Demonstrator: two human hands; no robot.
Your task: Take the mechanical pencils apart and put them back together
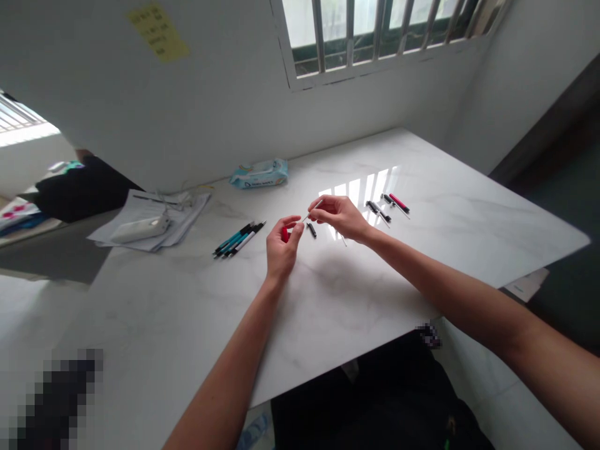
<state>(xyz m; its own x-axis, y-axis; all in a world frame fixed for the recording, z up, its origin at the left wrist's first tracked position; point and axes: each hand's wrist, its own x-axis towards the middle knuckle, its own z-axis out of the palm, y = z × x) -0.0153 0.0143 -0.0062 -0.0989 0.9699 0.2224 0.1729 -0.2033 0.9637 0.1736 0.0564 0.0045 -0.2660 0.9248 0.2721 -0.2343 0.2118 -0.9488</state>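
Note:
My left hand (280, 251) is closed around a red pen barrel (285, 234), mostly hidden by the fingers. Between the thumb and fingers of my right hand (342, 217) is a thin, pale pen refill (306, 217), slanted with its lower end close to my left fingertips. Whether that end touches the barrel cannot be made out. A short black pen part (312, 230) lies on the table between the hands. Beneath my right wrist another thin refill (344, 240) partly shows.
Several pens (240, 239) lie together on the marble-patterned table (187, 312) at left. Loose black pen parts (377, 211) and a red barrel (399, 202) lie at right. A blue wipes pack (260, 174) sits by the wall, and papers (135, 215) hold a white device (141, 229).

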